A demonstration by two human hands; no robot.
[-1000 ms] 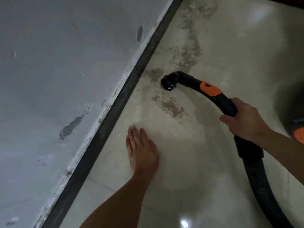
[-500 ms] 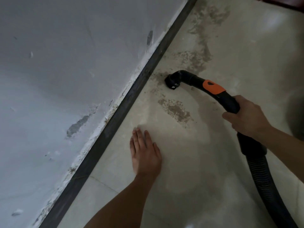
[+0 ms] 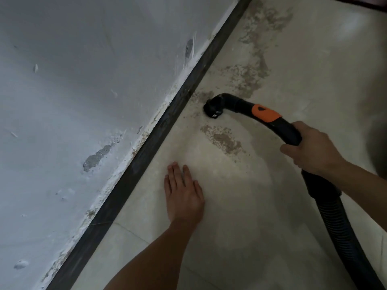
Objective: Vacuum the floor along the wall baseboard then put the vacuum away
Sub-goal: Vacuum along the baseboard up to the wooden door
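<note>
Surface defects on the wall (image 3: 83,80): a large grey chip (image 3: 97,156) near the lower edge, a small grey chip (image 3: 189,49) further along, and scattered white flecks (image 3: 35,68). A ragged white plaster residue (image 3: 187,70) follows the top edge of the baseboard (image 3: 136,170). On the floor (image 3: 251,227), a brown speckled patch (image 3: 222,140) lies near the baseboard, a longer speckled band (image 3: 251,65) extends toward the far edge, a thin tile joint (image 3: 134,232) crosses the near area, and a dark red strip (image 3: 364,2) borders the far right corner.
</note>
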